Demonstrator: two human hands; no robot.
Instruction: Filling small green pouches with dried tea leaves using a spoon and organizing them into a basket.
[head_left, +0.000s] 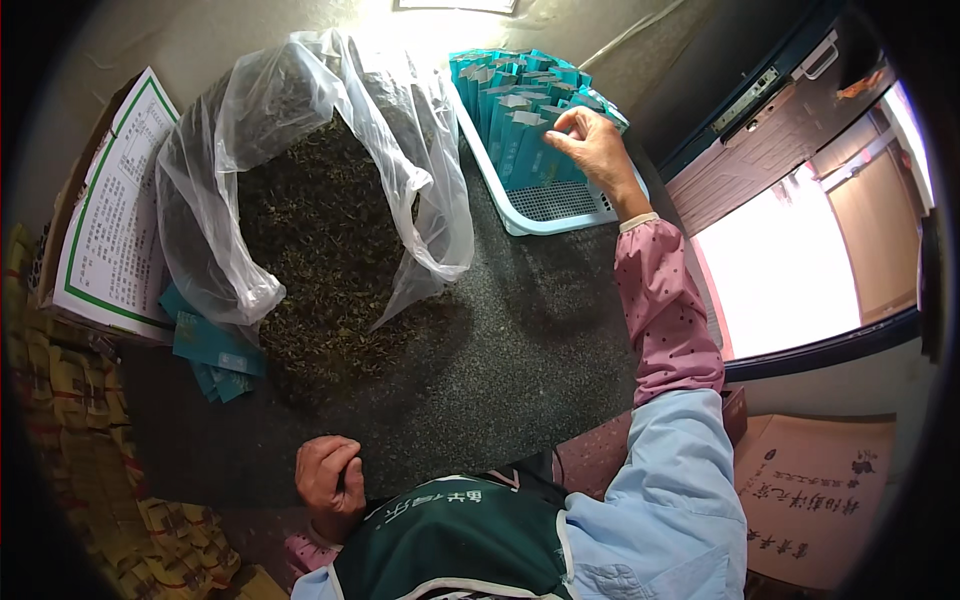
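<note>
My right hand (596, 150) is over a light blue plastic basket (517, 223), its thumb and fingertips bent at the top edge of the front packet. Teal foil packets (525, 150) stand upright in rows there, several with silvery upper edges. Whether the fingertips pinch a packet cannot be made out. Loosely curled at the table's near edge, my left hand (330, 476) shows nothing in its grasp. Ahead of it, dark dried leaves, apparently tea (322, 217), spill from the mouth of a clear plastic bag (255, 150) onto the dark speckled tabletop (525, 360).
More teal packets (217, 349) lie flat left of the leaves, beside a carton (112, 217) with a green-bordered printed sheet. Bundled yellow packages (82, 420) are stacked below left. A doorway (780, 262) opens at right, with a printed cardboard box (817, 495) below it.
</note>
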